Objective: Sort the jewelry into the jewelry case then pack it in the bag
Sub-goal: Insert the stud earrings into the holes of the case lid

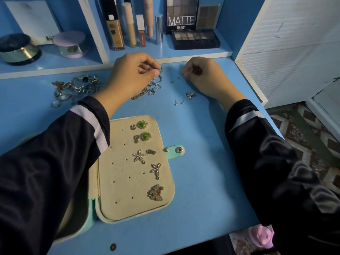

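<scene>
Nearest you, the jewelry case (pixel 136 170) lies open on the bench (pixel 202 181), earrings pinned. Your left hand (pixel 132 72) pinches a small silvery piece (pixel 161 69), perhaps a ring; right hand (pixel 200 74) curled, contents unclear. Sorting continues: seat it next.

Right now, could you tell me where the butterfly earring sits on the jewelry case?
The butterfly earring sits at the near right corner of the jewelry case panel.

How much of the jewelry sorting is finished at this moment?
Partly done. Several earrings, including two green studs, sit on the open jewelry case. The left hand pinches a chain from a tangle; the right hand is closed nearby. A jewelry pile and loose studs remain.
</scene>
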Tool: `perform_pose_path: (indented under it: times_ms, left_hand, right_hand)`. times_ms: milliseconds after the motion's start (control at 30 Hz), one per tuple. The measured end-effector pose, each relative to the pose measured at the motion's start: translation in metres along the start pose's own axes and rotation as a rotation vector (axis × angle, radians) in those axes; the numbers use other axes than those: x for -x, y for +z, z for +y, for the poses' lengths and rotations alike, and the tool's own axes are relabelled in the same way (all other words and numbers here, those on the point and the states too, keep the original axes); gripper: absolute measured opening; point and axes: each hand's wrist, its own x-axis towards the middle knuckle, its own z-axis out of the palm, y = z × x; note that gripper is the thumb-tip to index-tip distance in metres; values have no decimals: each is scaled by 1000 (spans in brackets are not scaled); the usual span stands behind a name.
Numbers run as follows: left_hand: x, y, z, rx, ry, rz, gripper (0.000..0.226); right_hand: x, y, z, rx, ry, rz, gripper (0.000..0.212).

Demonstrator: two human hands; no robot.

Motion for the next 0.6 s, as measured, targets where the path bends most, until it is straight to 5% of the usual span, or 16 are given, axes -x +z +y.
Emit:
perform_pose_path:
  times_ms: [600]
  left_hand:
    - [20,-26,20,46,-40,-98,6]
  right_hand:
    - [56,-10,-30,-339,57,58,13]
